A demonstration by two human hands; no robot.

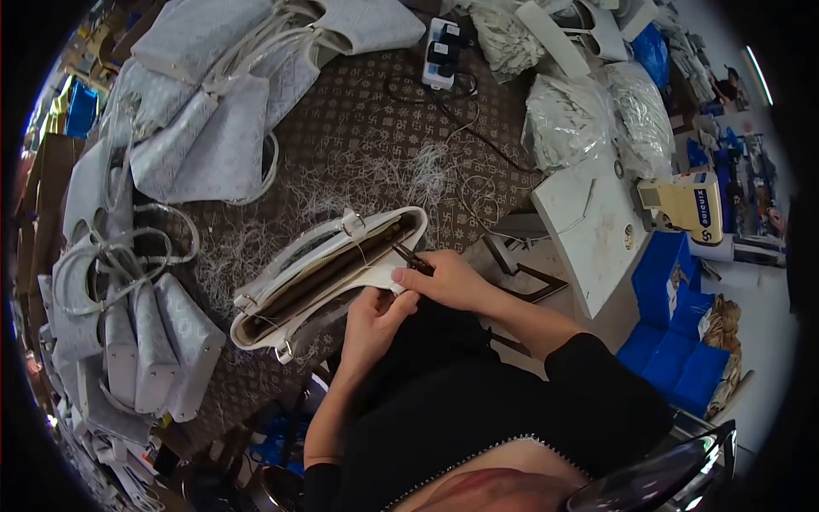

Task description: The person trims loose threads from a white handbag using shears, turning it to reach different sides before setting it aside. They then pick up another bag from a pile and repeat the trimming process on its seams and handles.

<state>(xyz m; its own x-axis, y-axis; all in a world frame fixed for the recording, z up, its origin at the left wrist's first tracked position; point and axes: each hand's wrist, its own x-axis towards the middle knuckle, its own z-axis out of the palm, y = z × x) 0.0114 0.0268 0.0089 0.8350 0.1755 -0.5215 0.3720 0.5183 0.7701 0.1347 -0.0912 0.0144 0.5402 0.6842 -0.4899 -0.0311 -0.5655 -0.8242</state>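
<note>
A white handbag lies tilted on the patterned cloth in front of me, its opening facing up and a brown lining showing inside. My left hand is closed at the bag's near edge, thumb and fingers pinching the strap or rim there. My right hand is closed around small dark thread snips, whose tips point toward the bag's opening. The two hands almost touch. A thin loose thread hangs across the opening near the strap tab. What exactly lies between my left fingertips is hidden.
Finished-looking pale handbags are heaped at the left and back. Cut threads litter the brown cloth. A power strip with a cable stands at the back. At right are plastic-wrapped bundles, a white sewing table and blue bins.
</note>
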